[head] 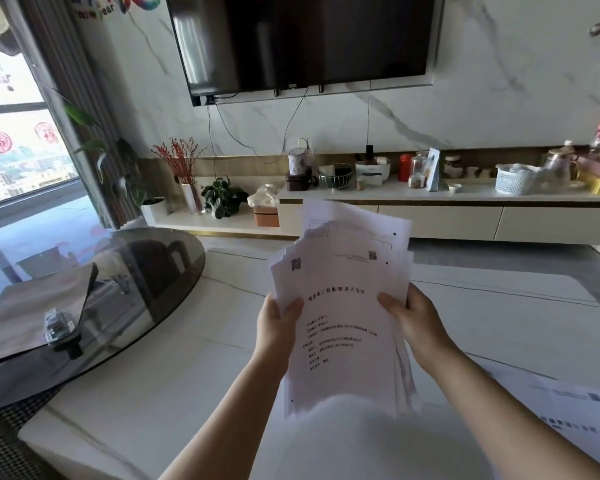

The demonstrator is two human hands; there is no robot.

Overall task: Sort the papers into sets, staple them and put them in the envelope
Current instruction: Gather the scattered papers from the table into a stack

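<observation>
A loose stack of printed white papers is held up above the white marble table. My left hand grips its left edge with the thumb on the front sheet. My right hand grips the right edge the same way. The sheets are fanned and uneven at the top. A brown envelope lies flat on the round dark glass table at the left. On its near edge sits a stapler. More printed sheets lie on the marble table at the lower right.
A low white cabinet with jars, bowls and a white basket runs along the far wall under a television. Potted plants stand at its left end. A window fills the left side.
</observation>
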